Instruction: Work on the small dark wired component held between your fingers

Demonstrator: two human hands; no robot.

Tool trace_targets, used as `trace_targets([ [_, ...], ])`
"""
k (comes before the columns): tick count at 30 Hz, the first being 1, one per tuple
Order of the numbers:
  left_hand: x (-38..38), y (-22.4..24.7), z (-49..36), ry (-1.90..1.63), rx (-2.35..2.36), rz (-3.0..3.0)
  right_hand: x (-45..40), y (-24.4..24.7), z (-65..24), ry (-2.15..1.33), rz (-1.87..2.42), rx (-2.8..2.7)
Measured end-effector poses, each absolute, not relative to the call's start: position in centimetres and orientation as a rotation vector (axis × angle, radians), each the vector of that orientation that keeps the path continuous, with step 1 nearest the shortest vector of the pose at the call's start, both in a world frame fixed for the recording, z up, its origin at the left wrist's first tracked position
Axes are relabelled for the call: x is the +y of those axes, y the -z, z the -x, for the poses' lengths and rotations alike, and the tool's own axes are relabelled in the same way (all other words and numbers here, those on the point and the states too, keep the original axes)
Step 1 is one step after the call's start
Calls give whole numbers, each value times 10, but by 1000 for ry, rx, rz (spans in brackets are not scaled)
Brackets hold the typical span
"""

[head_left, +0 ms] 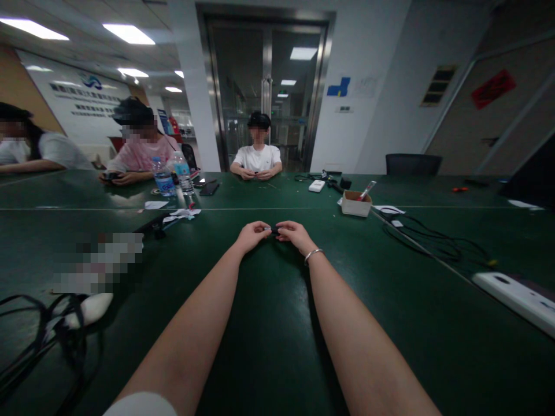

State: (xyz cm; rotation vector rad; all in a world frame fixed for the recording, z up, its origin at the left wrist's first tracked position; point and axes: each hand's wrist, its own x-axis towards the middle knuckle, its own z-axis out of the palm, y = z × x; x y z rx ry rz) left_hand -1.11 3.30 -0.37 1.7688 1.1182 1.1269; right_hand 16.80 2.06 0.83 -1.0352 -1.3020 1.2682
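Both my arms reach forward over a dark green table (277, 323). Between my fingertips is a small dark object (274, 230), too small to tell its kind. My left hand (254, 236) pinches its left end, where a little light-coloured bit shows at the fingertips. On the other side, my right hand (295, 236) has its fingers closed on the right end. A silver bracelet (313, 254) circles my right wrist. The two hands nearly meet, low over the tabletop.
Across the table sits a person in white (259, 159); two more sit at the left. Water bottles (163, 180), a dark phone (209, 189) and paper scraps (182, 214) lie left. A small box (356, 204), black cables (433, 240) and a white power strip (515, 297) are right.
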Motion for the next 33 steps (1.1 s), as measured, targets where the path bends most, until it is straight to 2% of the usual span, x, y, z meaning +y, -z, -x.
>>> trace_targets([
  [33,34,1,13,-922,1307,-1886,20,-8,-168,-1267,1018,-1367],
])
